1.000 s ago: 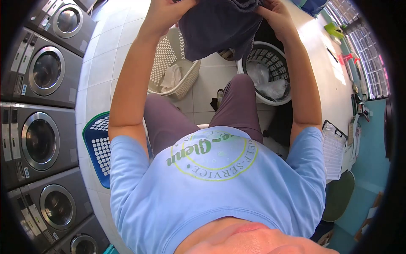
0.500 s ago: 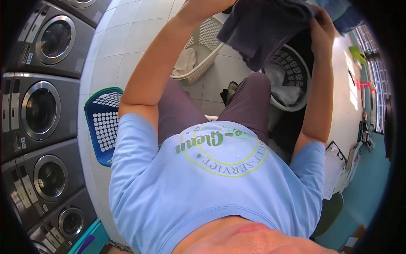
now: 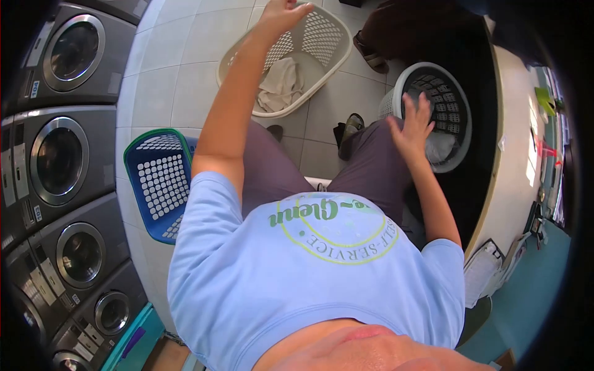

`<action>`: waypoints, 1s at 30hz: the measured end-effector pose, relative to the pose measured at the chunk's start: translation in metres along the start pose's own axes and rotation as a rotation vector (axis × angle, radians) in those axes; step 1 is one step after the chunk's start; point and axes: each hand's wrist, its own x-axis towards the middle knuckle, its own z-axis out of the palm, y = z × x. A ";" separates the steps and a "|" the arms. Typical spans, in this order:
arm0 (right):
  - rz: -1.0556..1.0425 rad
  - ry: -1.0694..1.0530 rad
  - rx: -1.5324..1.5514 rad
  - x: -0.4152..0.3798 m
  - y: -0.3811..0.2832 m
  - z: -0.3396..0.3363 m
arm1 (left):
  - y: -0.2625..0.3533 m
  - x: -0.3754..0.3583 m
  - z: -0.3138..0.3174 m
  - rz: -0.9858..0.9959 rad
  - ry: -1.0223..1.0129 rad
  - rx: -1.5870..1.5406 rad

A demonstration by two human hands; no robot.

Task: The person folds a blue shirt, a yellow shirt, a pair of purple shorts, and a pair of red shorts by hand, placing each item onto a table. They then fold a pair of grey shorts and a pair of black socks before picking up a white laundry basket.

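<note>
My left hand (image 3: 283,17) is raised over the near side of a cream laundry basket (image 3: 339,37), its thumb held apart from the fingers and nothing visible in its grasp. The fingertips are partly cut off at the top edge. A crumpled off-white cloth (image 3: 281,86) lies inside that basket. My right hand (image 3: 413,128) is above my right knee with fingers spread, in front of a round white basket (image 3: 461,145). That basket holds clear or whitish plastic (image 3: 439,147). The right hand appears to hold nothing.
A blue basket with a green rim (image 3: 162,185) stands on the tiled floor at left, beside stacked grey washing machines (image 3: 62,154). A person in dark brown clothing (image 3: 414,28) with a sandaled foot (image 3: 371,55) is ahead. A pale counter (image 3: 510,117) and clipboard (image 3: 484,266) are at right.
The dark cloth that both hands held up is out of my hands and no longer visible. My right hand has come down and inward with fingers spread. The view has shifted slightly.
</note>
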 end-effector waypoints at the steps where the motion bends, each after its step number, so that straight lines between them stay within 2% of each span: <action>1: 0.076 -0.181 -0.012 -0.012 0.005 0.019 | -0.030 0.011 0.003 -0.058 -0.002 -0.044; 2: 0.152 -0.361 -0.025 -0.019 0.009 0.031 | -0.069 0.023 0.007 -0.116 -0.005 -0.088; 3: 0.158 -0.322 -0.016 -0.017 0.007 0.034 | -0.138 0.044 0.015 -0.082 -0.004 -0.061; 5: 0.169 -0.239 -0.002 -0.008 0.000 0.039 | -0.229 0.050 0.035 -0.222 0.022 -0.201; 6: 0.173 -0.225 0.020 -0.003 -0.001 0.039 | -0.275 0.048 0.047 -0.358 0.076 -0.094; 7: 0.180 -0.208 0.042 0.002 -0.003 0.038 | -0.311 0.043 0.057 -0.493 0.040 0.102; 8: 0.190 -0.194 0.063 0.007 -0.003 0.036 | -0.367 0.033 0.071 -0.462 -0.028 0.398; 9: 0.179 -0.177 0.079 0.012 -0.003 0.035 | -0.406 0.020 0.081 -0.564 -0.218 0.593; 11: 0.235 -0.208 0.114 0.017 0.004 0.034 | -0.501 -0.006 0.104 -0.758 -0.667 0.688; 14: 0.338 -0.208 0.124 0.022 0.003 0.024 | -0.443 -0.038 0.112 -1.036 -0.952 0.811; 17: 0.346 -0.191 0.066 0.014 0.011 0.024 | -0.440 -0.058 0.115 -1.195 -0.811 0.845; 20: 0.339 -0.179 -0.008 0.015 0.013 0.021 | -0.524 -0.077 0.123 -0.918 -0.779 1.074; 23: 0.334 -0.168 -0.020 0.015 0.015 0.018 | -0.476 -0.065 0.101 -0.961 -0.601 0.935; 26: 0.316 -0.145 -0.045 0.012 0.015 0.015 | -0.516 -0.047 0.088 -0.959 -0.855 0.739; 28: 0.300 -0.127 -0.048 0.008 0.017 0.014 | -0.473 -0.026 0.073 -1.188 -0.137 0.010; 30: 0.286 -0.106 -0.042 0.005 0.021 0.014 | -0.432 0.017 0.065 -1.165 0.136 -0.383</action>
